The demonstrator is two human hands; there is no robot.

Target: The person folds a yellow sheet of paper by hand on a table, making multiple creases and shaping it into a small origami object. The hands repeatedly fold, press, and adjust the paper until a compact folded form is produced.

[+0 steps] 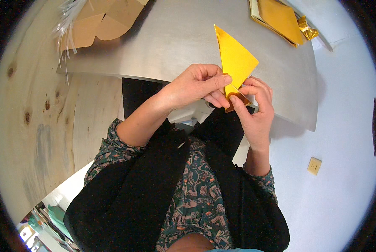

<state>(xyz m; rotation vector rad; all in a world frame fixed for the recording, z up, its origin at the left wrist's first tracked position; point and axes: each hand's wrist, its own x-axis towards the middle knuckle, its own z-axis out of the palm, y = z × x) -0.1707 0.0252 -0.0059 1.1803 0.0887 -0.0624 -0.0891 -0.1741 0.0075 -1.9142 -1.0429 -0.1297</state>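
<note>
Between my two hands is a sheet of shiny gold paper (238,59), held up near the table's front edge. Its upper part tapers to a point, and its lower end is folded over into a darker flap. My left hand (202,86) pinches the paper's left edge, thumb on top and fingers behind. On the lower right, my right hand (257,103) grips the folded flap between thumb and fingers. Some of the right fingers are hidden behind the paper.
A metal-topped table (171,46) spreads ahead. At its far right lies a stack of gold paper (278,21) beside a crumpled gold foil piece (307,28). An open cardboard box (112,25) with clear plastic strips (68,29) stands far left. A white wall (339,105) bounds the right.
</note>
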